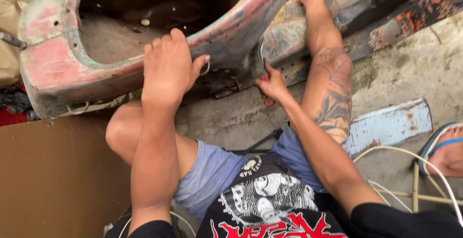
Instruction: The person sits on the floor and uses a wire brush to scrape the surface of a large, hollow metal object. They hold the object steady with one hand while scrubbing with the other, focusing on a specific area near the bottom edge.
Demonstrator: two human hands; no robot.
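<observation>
i'm looking down at an old scooter body shell (62,69), its red paint worn through to green and bare metal, lying on its side on the concrete floor (226,117) between my knees. my left hand (166,67) lies over the shell's lower rim beside the big open cavity, fingers draped across the edge and thumb hooked near a small metal ring (206,68); that grip is loose, more a steadying press than a clamp, and it has hold of nothing but the rim. my right hand (272,84) is closed around a red-handled tool (263,64) whose metal shaft runs up against the seam where the shell meets the flat floorboard section (289,30). i can't make out the tool's tip, so whether it is a screwdriver or a scraper i can't tell. my tattooed right leg (330,79) stretches alongside, foot braced on the frame.

as i judge it, the step in hand is working at that seam with the tool while the other hand keeps the shell from shifting. the next move calls for steady pressure along the shaft and a firm hold on the rim, so the tip doesn't skid off rusted metal toward my leg. a pale blue scrap plate (390,124) and white cable (415,158) lie to the right, apart.
</observation>
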